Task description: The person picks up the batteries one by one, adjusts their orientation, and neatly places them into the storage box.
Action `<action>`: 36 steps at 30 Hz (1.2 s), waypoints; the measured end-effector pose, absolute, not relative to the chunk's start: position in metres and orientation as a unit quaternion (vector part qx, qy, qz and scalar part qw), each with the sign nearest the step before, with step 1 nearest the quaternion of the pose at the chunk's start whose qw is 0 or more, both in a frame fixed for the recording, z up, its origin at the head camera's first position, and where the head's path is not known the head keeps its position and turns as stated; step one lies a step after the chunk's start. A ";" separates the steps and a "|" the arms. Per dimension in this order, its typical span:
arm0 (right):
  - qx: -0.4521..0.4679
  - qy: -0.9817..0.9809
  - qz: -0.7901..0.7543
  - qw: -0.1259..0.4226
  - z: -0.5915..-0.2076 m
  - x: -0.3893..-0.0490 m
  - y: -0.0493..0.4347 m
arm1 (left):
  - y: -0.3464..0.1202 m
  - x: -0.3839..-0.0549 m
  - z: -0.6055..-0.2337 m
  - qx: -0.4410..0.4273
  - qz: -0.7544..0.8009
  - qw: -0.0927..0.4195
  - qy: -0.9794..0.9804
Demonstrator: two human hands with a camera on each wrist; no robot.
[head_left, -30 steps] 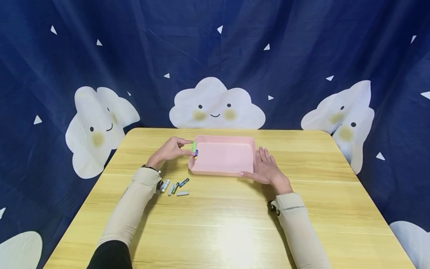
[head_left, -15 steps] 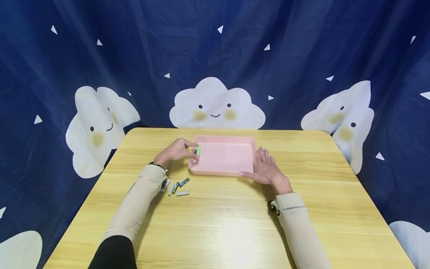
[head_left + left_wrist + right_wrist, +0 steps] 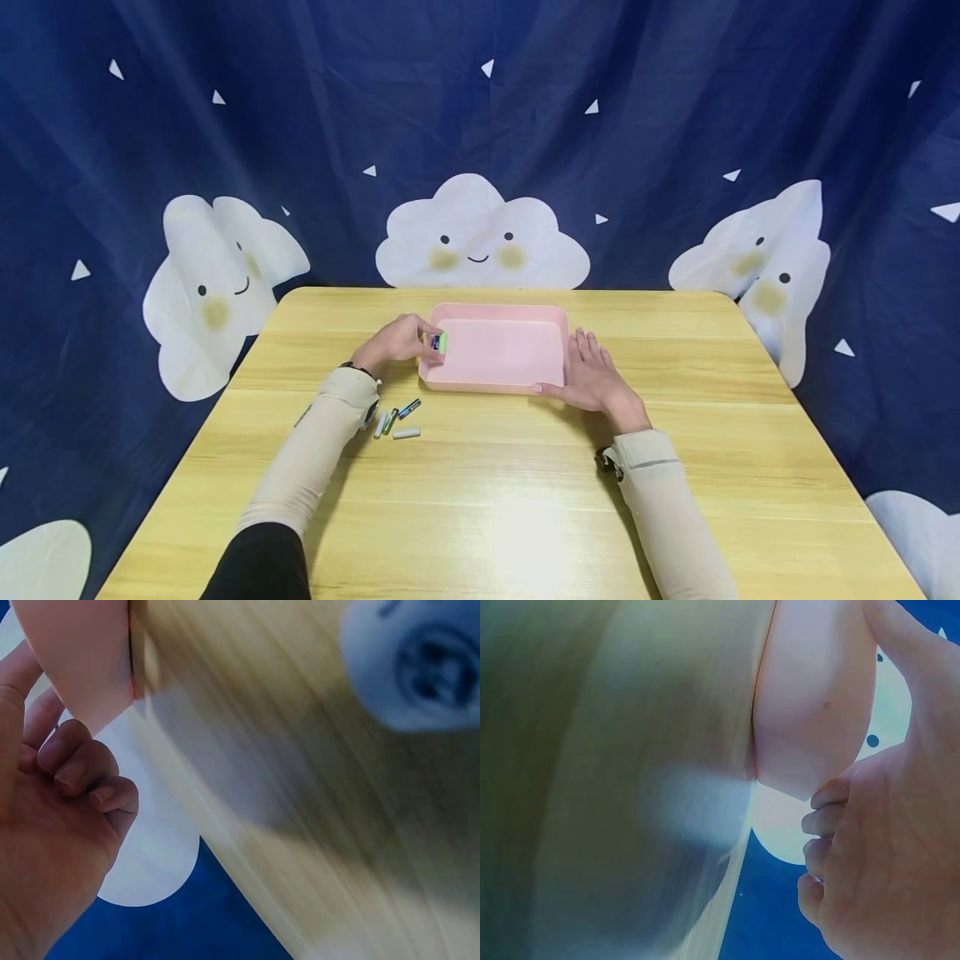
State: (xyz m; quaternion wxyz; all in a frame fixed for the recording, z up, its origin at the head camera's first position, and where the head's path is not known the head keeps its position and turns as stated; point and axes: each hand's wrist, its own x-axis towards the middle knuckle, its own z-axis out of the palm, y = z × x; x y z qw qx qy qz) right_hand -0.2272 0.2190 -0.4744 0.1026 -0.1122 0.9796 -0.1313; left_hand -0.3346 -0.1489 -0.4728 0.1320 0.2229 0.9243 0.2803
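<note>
Your left hand (image 3: pixel 397 340) pinches the green battery (image 3: pixel 443 342) inside the pink tray (image 3: pixel 502 354), at its 9 o'clock end. Thumb and a fingertip seem to take it by its ends, 6 and 12 o'clock, probably so it lines up with the short wall. A dark battery (image 3: pixel 436 342) shows through the gap between finger and thumb, right beside the green one on its 9 o'clock side; whether the two touch, you cannot tell. The left wrist view shows the other fingers (image 3: pixel 79 765) curled outside the tray, likely to spare that narrow end.

Your right hand (image 3: pixel 596 383) grasps nothing: its fingers lie straight along the 3 o'clock wall, thumb at the 5 o'clock corner, apparently bracing the tray against sliding.

Off the tray's 8 o'clock corner, on the table (image 3: pixel 480 467), lie a blue battery (image 3: pixel 409 408), a dark green battery (image 3: pixel 391 420), a white battery (image 3: pixel 380 424) and a second white battery (image 3: pixel 407 433), loosely angled and within easy reach of your left hand. Your left cuff (image 3: pixel 352 387) may hide more.
</note>
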 end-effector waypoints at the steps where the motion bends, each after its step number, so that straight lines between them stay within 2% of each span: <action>1: -0.113 0.980 -0.131 0.102 -0.474 -0.227 0.219 | -0.149 -0.335 -0.473 0.220 0.279 0.135 0.925; 16: -0.109 0.979 -0.136 0.105 -0.474 -0.226 0.218 | -0.141 -0.339 -0.472 0.196 0.222 0.158 0.942; 36: -0.110 0.979 -0.136 0.105 -0.474 -0.226 0.219 | -0.142 -0.337 -0.469 0.220 0.194 0.148 0.945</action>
